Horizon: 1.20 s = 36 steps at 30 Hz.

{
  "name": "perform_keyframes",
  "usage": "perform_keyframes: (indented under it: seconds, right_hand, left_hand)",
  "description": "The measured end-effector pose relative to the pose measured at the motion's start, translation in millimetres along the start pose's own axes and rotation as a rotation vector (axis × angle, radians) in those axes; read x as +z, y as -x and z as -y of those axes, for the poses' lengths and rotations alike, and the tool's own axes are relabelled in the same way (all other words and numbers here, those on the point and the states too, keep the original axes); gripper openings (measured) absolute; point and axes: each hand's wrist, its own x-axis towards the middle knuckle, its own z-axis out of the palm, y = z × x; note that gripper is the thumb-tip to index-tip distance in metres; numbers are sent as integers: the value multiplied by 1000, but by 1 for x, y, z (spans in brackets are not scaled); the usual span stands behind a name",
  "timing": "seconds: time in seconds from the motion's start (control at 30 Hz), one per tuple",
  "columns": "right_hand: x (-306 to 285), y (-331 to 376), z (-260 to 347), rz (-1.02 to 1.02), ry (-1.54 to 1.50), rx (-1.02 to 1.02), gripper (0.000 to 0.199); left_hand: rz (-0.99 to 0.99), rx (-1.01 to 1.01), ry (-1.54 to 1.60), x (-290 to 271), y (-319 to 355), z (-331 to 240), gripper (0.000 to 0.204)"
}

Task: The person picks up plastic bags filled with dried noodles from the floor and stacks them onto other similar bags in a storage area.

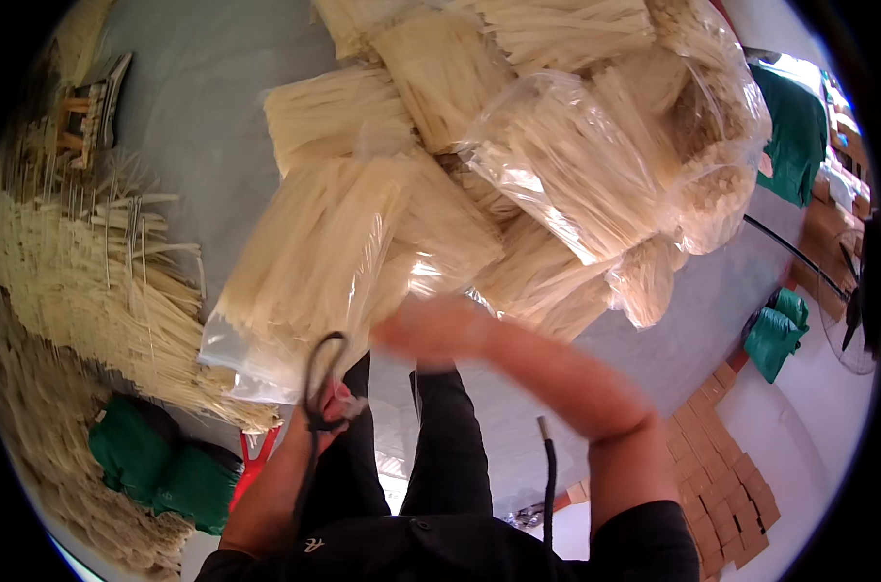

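A clear plastic bag full of long, flat, pale yellow dried strips, like noodles, lies in front of me at the near edge of a pile. Its flattened end points toward my lower left. My left hand is closed just below that end, with a crinkled bit of clear plastic showing at its fingers. A black cord loop hangs across the view and partly covers this hand. Over the bag's near right corner is my right hand, smeared by motion, so its fingers and any hold are unclear.
More filled clear bags are heaped ahead and to the right. Loose strips are stacked along the left, near green sacks and a red strap-like object. At the right stand a fan and brown cartons.
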Motion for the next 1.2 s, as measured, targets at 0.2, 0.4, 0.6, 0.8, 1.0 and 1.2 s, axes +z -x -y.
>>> perform_keyframes:
  seconds: [0.2,0.4,0.6,0.8,1.0,1.2]
  right_hand:
    - [-172,-35,-178,-953,538,693,42]
    - [-204,-47,-261,-706,730,979,42]
    - [-189,-21,-215,-553,941,673,18]
    - [-45,53,-91,-375,923,485,20]
    - [69,165,-20,-121,940,428,10]
    - [81,258,43,-345,1020,205,5]
  left_hand:
    - [60,331,-683,-92,-40,32,26]
    - [44,303,-429,-46,-34,14,38]
    - [60,397,-368,-50,-36,20,36]
    - [131,373,-178,-52,-35,47,34]
    - [91,380,-235,-62,-1,65,35]
    - [225,664,-60,-97,103,182,32]
